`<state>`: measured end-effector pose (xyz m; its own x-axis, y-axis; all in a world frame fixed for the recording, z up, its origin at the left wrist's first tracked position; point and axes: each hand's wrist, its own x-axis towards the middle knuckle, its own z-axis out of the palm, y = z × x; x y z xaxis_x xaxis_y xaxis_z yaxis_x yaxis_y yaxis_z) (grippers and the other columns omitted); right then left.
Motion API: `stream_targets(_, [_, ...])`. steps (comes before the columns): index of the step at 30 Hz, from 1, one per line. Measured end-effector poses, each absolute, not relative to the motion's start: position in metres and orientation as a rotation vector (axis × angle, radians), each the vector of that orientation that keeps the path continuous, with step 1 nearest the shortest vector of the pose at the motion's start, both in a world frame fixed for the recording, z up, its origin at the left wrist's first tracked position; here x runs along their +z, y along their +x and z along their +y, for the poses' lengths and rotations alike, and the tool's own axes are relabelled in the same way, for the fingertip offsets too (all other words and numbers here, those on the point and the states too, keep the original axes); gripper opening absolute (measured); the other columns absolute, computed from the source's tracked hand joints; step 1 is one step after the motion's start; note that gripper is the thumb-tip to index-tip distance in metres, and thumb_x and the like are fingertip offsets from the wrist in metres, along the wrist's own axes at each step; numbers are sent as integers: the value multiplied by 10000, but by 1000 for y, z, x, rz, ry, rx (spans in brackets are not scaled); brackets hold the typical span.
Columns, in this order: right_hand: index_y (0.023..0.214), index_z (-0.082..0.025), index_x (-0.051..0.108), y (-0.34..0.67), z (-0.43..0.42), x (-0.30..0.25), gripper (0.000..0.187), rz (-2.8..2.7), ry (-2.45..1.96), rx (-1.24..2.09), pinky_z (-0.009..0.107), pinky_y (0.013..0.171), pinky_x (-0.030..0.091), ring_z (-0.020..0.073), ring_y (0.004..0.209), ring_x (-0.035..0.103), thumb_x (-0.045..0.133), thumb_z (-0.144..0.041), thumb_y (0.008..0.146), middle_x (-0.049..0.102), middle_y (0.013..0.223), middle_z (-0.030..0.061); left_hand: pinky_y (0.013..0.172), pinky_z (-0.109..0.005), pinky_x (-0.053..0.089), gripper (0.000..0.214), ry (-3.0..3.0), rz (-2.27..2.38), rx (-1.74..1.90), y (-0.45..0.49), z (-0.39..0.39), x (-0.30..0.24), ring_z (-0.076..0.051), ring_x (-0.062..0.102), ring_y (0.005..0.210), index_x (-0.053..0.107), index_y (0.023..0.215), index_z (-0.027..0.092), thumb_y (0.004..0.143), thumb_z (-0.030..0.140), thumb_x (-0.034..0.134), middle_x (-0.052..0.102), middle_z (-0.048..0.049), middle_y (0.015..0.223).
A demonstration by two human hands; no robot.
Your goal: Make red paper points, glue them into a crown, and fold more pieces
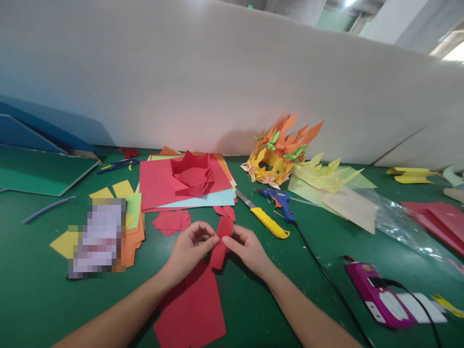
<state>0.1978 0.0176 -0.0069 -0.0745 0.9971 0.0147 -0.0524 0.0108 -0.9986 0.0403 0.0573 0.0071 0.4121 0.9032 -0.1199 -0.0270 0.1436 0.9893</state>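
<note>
A small folded strip of red paper (222, 241) is pinched between both hands just above the green table. My left hand (190, 249) grips its left side with thumb and fingers closed. My right hand (244, 246) pinches its right side the same way. Under my left forearm lies a larger red sheet (194, 309). Several small red paper squares (172, 221) lie just beyond my hands. Farther back, a folded red paper flower (192, 175) sits on a stack of coloured sheets (159, 186).
A yellow utility knife (266, 221) and a blue glue gun (281, 202) with a black cord lie right of my hands. An orange and yellow paper arrangement (282, 150) stands at the back. A purple power strip (379, 297) sits front right. Yellow and orange sheets (126, 227) lie left.
</note>
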Motion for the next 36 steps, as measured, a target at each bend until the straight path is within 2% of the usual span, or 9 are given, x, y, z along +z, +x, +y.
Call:
stream_targets(3, [872, -178, 660, 197, 18, -6, 328, -1199, -1103, 1276, 304, 726, 470, 169, 751, 595, 626, -485, 762, 672, 816, 28, 604, -234, 462, 297, 1284, 931, 846, 40, 58, 6, -110, 539, 627, 549, 699, 170, 627, 394, 731, 568, 23, 671])
stream_targets(8, [758, -180, 633, 197, 20, -9, 336, -1176, -1188, 1223, 270, 620, 454, 144, 642, 549, 630, -516, 744, 627, 707, 3, 636, -266, 495, 285, 1374, 946, 845, 39, 57, 4, -139, 578, 673, 573, 706, 177, 639, 416, 714, 615, 1, 712])
stream_targets(14, [757, -180, 613, 198, 21, -8, 357, -1177, -1203, 1218, 259, 586, 435, 135, 616, 523, 639, -534, 717, 602, 680, -6, 635, -273, 515, 215, 1435, 972, 843, 38, 56, 5, -152, 608, 671, 615, 726, 177, 668, 370, 690, 655, -10, 712])
stream_targets(20, [670, -180, 534, 197, 20, -11, 374, -1189, -1247, 1176, 239, 534, 372, 106, 553, 436, 623, -539, 724, 501, 599, -34, 783, -318, 528, 127, 1605, 956, 893, 37, 58, 6, -182, 642, 794, 713, 754, 208, 710, 307, 647, 704, -45, 866])
stream_targets(25, [621, -194, 463, 197, 20, -13, 415, -1182, -1304, 1119, 226, 498, 339, 93, 521, 368, 609, -568, 725, 406, 551, -58, 810, -323, 528, 156, 1662, 957, 886, 35, 59, 5, -187, 646, 825, 746, 813, 232, 729, 302, 634, 703, -47, 906])
stream_targets(36, [593, -218, 398, 196, 19, -10, 401, -1159, -1332, 1086, 236, 483, 313, 102, 484, 380, 579, -549, 729, 399, 505, -59, 815, -323, 530, 167, 1682, 950, 855, 34, 59, 6, -184, 645, 825, 751, 829, 235, 728, 278, 626, 690, -52, 905])
